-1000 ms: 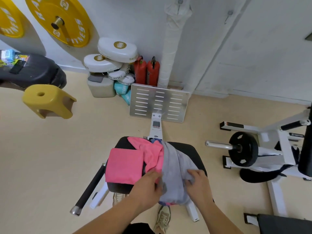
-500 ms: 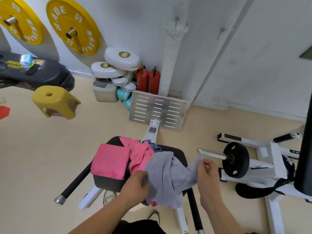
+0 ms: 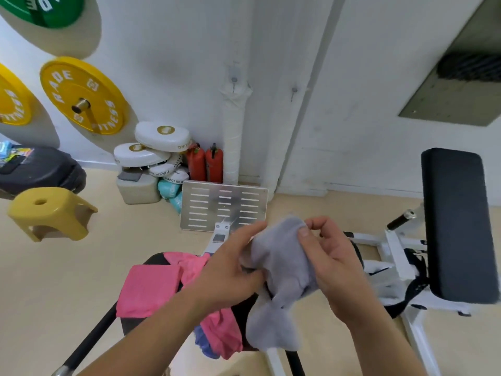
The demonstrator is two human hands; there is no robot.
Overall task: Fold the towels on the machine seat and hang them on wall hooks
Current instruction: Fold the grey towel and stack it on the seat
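A grey towel hangs bunched in the air between both hands, above the black machine seat. My left hand grips its left side. My right hand pinches its upper right corner. A pink towel lies partly folded on the seat, and more pink cloth with a bit of blue towel hangs off the front. Two small wall hooks stick out of the white wall above.
A metal footplate stands ahead of the seat. White pads and red extinguishers sit by the wall. A yellow stool stands left. Yellow weight plates hang on the wall. A black padded bench is at right.
Both hands have lifted the grey towel off the seat and raised it higher, bringing it together between them. The view has tilted up toward the wall.
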